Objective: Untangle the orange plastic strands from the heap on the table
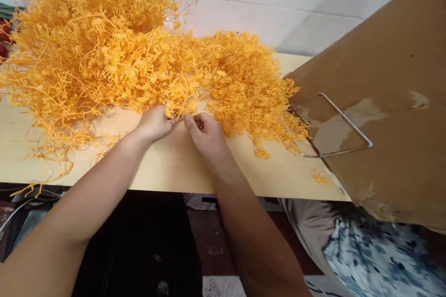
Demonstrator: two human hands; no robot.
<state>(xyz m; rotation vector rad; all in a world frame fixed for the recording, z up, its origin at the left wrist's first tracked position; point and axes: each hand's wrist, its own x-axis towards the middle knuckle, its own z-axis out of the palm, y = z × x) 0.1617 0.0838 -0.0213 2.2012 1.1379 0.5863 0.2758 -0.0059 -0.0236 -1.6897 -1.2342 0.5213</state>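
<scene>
A big heap of orange plastic sprigs (104, 41) covers the left and back of a pale wooden table (174, 167). A smaller mound of the same sprigs (251, 88) lies to its right. My left hand (155, 123) and my right hand (205, 134) meet at the front edge of the heap, between the two mounds. Both pinch one orange sprig (179, 113) between fingertips, the thumbs nearly touching each other. My forearms reach in from below the table's front edge.
A brown cardboard sheet (390, 102) leans over the table's right end, with a bent metal wire frame (331, 125) against it. Loose orange strands (42, 171) hang over the front left edge. White tiles lie behind. Patterned fabric (376, 250) shows at the lower right.
</scene>
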